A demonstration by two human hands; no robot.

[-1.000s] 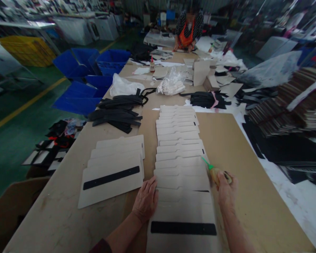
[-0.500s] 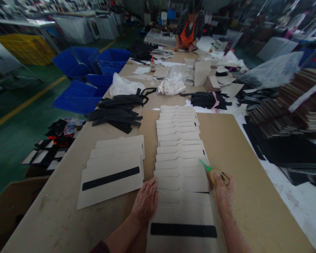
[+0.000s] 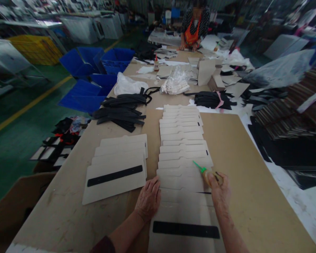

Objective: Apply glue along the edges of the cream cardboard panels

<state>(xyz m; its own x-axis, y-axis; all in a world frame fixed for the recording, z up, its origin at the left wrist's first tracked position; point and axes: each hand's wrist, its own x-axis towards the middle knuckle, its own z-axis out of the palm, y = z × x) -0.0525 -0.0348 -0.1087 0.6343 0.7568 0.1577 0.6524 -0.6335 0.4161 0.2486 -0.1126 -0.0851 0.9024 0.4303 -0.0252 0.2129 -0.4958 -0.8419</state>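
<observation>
A long row of overlapping beige card pieces [image 3: 183,147] runs down the middle of the table. My left hand [image 3: 149,197] lies flat, fingers together, on the left edge of the near pieces. My right hand [image 3: 219,191] is closed round a small glue bottle [image 3: 205,173] with a green nozzle, its tip pointing up-left over the row. The nearest piece carries a black strip [image 3: 185,229]. A second short stack of card pieces [image 3: 118,165] lies to the left, its top one also with a black strip [image 3: 114,175].
Black strips [image 3: 121,114] are piled at mid-left, more black pieces [image 3: 210,99] at mid-right. Plastic bags [image 3: 175,84] lie beyond. Blue bins [image 3: 94,75] stand left of the table. A person in an orange apron [image 3: 195,28] works at the far end. Stacked material [image 3: 287,112] crowds the right.
My right hand with the glue bottle has drifted left, toward the row of pieces. My left hand stays put on the row's edge.
</observation>
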